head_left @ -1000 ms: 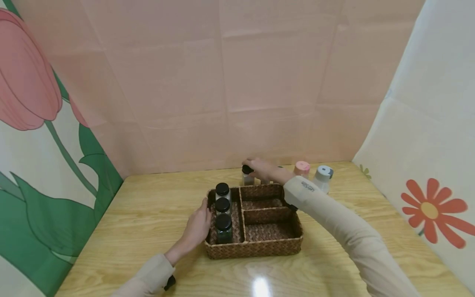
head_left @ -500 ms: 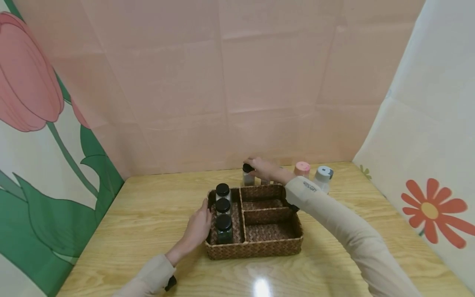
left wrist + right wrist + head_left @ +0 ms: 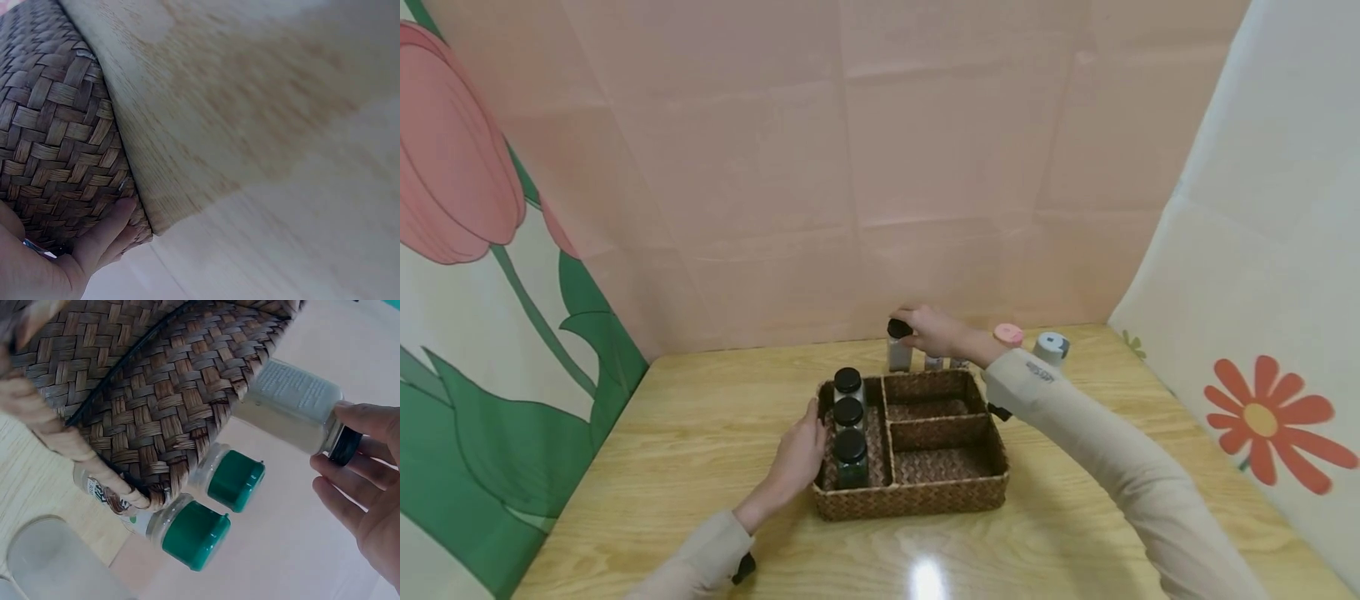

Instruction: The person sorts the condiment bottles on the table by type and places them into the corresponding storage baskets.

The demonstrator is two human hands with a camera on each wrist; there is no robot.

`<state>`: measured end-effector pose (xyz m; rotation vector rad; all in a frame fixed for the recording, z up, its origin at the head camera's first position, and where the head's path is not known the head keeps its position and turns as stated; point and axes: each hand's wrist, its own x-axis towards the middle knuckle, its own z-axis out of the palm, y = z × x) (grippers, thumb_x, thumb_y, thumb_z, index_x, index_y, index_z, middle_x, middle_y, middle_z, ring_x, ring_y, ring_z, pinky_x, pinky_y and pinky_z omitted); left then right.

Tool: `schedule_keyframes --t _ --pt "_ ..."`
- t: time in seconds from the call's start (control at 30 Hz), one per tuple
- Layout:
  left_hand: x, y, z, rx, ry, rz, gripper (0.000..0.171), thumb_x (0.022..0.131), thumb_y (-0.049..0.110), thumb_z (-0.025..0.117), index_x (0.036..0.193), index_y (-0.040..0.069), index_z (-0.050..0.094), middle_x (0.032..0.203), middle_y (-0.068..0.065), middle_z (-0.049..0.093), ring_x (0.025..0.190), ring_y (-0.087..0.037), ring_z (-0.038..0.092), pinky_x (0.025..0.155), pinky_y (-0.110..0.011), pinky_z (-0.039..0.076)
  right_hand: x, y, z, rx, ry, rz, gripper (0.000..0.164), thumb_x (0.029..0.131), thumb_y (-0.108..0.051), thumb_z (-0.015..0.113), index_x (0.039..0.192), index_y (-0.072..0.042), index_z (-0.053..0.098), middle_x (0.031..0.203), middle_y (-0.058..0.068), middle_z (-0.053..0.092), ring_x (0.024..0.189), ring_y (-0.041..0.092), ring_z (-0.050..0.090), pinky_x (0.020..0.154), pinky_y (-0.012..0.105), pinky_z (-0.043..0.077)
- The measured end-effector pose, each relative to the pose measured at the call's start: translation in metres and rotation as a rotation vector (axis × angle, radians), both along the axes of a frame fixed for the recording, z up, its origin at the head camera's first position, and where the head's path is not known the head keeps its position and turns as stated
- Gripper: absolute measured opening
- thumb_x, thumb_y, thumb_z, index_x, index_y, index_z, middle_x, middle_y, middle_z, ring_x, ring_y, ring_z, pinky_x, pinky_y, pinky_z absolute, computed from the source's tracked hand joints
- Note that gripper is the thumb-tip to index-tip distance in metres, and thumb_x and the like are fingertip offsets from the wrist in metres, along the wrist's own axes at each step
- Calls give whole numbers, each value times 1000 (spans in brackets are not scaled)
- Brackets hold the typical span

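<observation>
My right hand [image 3: 934, 330] pinches the black lid of a clear jar [image 3: 294, 406] with pale contents, behind the basket. The jar stays upright in the head view, and its label shows in the right wrist view. My left hand [image 3: 797, 450] rests along the outer left side of a brown woven basket [image 3: 917, 500], with fairly straight fingers touching the weave [image 3: 62, 137]. In the basket's long left compartment stand three black-lidded jars [image 3: 852, 448] in a row. Two compartments on the right show bare woven floors.
Two green-capped bottles [image 3: 197, 534] stand behind the basket, partly hidden by it. Farther right are a pink-capped bottle [image 3: 1008, 335] and a grey-blue-capped bottle [image 3: 1051, 347], both partly behind my right arm. A pink sheet [image 3: 760, 208] closes off the table's back edge.
My right hand has risen slightly with the black-lidded jar, and the bottles beside it show a little more. My left hand stays against the basket.
</observation>
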<state>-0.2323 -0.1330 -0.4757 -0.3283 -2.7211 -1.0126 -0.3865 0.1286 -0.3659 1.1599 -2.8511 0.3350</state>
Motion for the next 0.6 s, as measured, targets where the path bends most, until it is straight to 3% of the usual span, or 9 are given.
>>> schedule_keyframes --t 0.4,0.6 --pt "-2 1 -2 -18 22 4 47 102 3 46 144 -17 34 68 -3 48 48 -9 41 46 -26 40 3 13 6 -41 130 70 52 94 -15 70 138 4 53 133 22 55 106 33 63 88 46 52" --pt "-3 1 -2 -8 16 0 48 102 2 45 145 -17 32 68 -2 46 47 -8 41 44 -26 39 4 19 9 -49 136 78 52 93 -16 71 138 3 53 132 22 56 106 33 63 88 45 52"
